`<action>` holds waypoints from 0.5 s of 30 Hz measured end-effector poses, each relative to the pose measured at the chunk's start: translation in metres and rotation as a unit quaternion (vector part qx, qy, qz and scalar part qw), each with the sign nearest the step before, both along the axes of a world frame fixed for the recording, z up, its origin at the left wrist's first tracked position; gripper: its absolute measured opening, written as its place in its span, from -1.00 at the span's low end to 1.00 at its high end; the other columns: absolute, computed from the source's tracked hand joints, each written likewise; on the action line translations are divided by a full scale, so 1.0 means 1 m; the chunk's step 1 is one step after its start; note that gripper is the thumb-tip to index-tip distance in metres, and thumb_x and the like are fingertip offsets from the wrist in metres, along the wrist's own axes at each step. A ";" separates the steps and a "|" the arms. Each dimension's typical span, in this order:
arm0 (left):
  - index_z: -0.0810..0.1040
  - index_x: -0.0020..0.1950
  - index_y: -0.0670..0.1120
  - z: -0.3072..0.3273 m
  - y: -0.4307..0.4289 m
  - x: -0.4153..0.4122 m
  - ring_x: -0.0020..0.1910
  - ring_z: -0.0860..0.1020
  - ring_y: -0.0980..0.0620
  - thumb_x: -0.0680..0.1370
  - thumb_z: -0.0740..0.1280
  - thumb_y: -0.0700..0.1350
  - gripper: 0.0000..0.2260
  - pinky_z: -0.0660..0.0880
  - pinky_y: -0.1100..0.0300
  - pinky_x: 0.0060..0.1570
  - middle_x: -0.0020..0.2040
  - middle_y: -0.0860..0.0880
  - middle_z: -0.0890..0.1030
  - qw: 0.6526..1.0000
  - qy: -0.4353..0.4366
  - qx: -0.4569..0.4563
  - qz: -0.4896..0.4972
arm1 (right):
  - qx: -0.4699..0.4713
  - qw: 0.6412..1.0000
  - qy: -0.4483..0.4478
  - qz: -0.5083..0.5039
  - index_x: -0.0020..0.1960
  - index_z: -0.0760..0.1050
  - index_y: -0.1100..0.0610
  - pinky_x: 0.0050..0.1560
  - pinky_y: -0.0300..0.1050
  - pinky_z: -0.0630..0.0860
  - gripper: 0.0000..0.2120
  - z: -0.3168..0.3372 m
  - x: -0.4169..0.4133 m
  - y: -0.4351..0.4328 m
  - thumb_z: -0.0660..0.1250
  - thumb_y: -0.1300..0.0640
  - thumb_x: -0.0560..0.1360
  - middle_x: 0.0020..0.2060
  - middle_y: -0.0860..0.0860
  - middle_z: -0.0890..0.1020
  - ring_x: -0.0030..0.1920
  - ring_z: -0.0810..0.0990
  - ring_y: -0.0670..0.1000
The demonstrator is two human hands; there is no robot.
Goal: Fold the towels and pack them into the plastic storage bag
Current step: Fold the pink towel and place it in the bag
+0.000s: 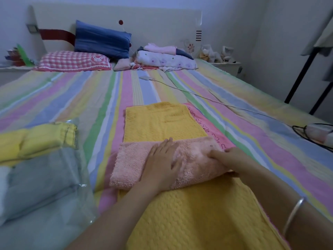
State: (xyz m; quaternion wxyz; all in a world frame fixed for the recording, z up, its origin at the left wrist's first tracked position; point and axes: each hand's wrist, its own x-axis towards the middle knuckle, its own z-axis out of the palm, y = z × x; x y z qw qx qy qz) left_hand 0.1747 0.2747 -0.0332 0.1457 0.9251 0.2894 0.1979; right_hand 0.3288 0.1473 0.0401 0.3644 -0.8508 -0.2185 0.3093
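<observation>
1. Two hands are working on one folded pink towel (129,165), which is lying crosswise over a spread yellow towel (162,121) near the foot of the bed.
2. The left hand (162,165) is pressing flat on the middle of the pink towel, its fingers lying straight and close together, pointing away from the person.
3. The right hand (230,157) is resting on the right end of the same towel, its fingers stretched leftward and held together, the tips sinking into the pile. It is pinching nothing that I can see.
4. A silver bangle (293,215) is sitting on the right forearm.
5. A pink printed towel (203,121) is peeking out from under the right edge of the yellow one.
6. To the left, well apart from the hands, the plastic storage bag (86,204) is lying flat on the striped sheet (72,98). A folded yellow towel (45,139) and a grey-blue towel (39,177) are showing through the clear plastic, side by side.
7. A white cable (189,92) is trailing across the sheet beyond the towels.
8. At the head of the bed, a blue pillow (102,39) is leaning on the headboard behind a checked pillow (72,61), and a pile of folded bedding (165,58) is sitting to their right.
</observation>
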 end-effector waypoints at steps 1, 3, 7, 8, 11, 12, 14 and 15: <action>0.30 0.48 0.03 0.007 -0.002 -0.006 0.50 0.17 0.14 0.62 0.05 0.09 -0.56 0.09 0.11 0.49 0.51 0.06 0.27 0.996 -0.085 -0.028 0.009 | 0.044 0.999 -0.003 0.006 -0.04 0.44 0.13 -0.18 -0.11 0.52 -0.78 0.005 -0.006 0.003 0.37 -0.01 0.49 -0.20 -0.01 0.47 -0.20 0.48 -0.01; 0.49 0.28 0.05 0.022 -0.001 -0.020 0.25 0.47 0.20 0.63 0.16 -0.09 -0.74 0.42 0.19 0.21 0.28 0.12 0.52 0.963 -0.237 -0.104 0.069 | 0.120 0.991 -0.059 0.014 -0.13 0.45 0.02 -0.18 -0.08 0.55 -0.90 0.017 -0.024 0.017 0.35 0.04 0.49 -0.22 -0.04 0.52 -0.20 0.52 -0.03; 0.54 0.08 -0.12 0.049 0.022 -0.056 -0.25 0.66 0.05 0.66 0.08 -0.14 -0.76 0.58 0.18 -0.37 -0.08 -0.09 0.68 0.793 -0.361 -0.443 0.212 | 0.165 0.964 -0.199 0.062 -0.14 0.52 0.01 -0.07 -0.03 0.57 -0.81 0.032 -0.080 0.054 0.36 -0.09 0.36 -0.18 -0.09 0.66 -0.12 0.62 0.00; 0.53 0.10 -0.16 0.053 0.029 -0.067 -0.29 0.67 0.00 0.67 0.06 -0.08 -0.71 0.60 0.18 -0.40 -0.12 -0.14 0.68 0.734 -0.361 -0.530 0.223 | 0.162 0.956 -0.230 0.087 -0.11 0.52 -0.02 -0.11 -0.11 0.53 -0.83 0.031 -0.097 0.061 0.36 -0.08 0.38 -0.17 -0.11 0.65 -0.12 0.60 -0.03; 0.54 -0.01 -0.19 0.051 0.047 -0.096 -0.43 0.64 -0.05 0.63 0.03 0.22 -0.48 0.59 0.16 -0.47 -0.32 -0.15 0.67 0.633 -0.328 -0.665 0.223 | 0.189 0.926 -0.262 0.198 -0.01 0.55 -0.02 -0.26 -0.29 0.42 -0.85 0.024 -0.148 0.073 0.35 -0.04 0.46 -0.32 -0.17 0.54 -0.25 0.54 -0.22; 0.55 -0.07 -0.17 0.048 0.051 -0.103 -0.47 0.60 -0.04 0.58 0.06 0.31 -0.43 0.55 0.19 -0.48 -0.35 -0.12 0.65 0.619 -0.315 -0.686 0.218 | 0.183 0.924 -0.233 0.243 0.03 0.55 -0.02 -0.21 -0.31 0.44 -0.83 0.017 -0.160 0.074 0.35 -0.04 0.48 -0.31 -0.16 0.55 -0.21 0.56 -0.21; 0.55 -0.13 -0.12 0.043 0.056 -0.109 -0.45 0.52 -0.02 0.48 0.17 0.40 -0.43 0.45 0.18 -0.41 -0.37 -0.08 0.59 0.600 -0.297 -0.711 0.215 | 0.148 0.920 -0.182 0.315 0.13 0.54 -0.02 -0.01 -0.19 0.53 -0.76 0.004 -0.172 0.073 0.35 0.00 0.47 -0.17 -0.12 0.63 -0.08 0.60 -0.13; 0.56 -0.14 -0.11 0.042 0.056 -0.109 -0.46 0.49 -0.01 0.45 0.27 0.36 -0.49 0.43 0.19 -0.43 -0.38 -0.07 0.56 0.610 -0.283 -0.708 0.217 | 0.149 0.916 -0.172 0.331 0.13 0.55 -0.02 0.03 -0.12 0.55 -0.76 0.000 -0.172 0.070 0.35 0.04 0.47 -0.11 -0.11 0.66 -0.06 0.61 -0.11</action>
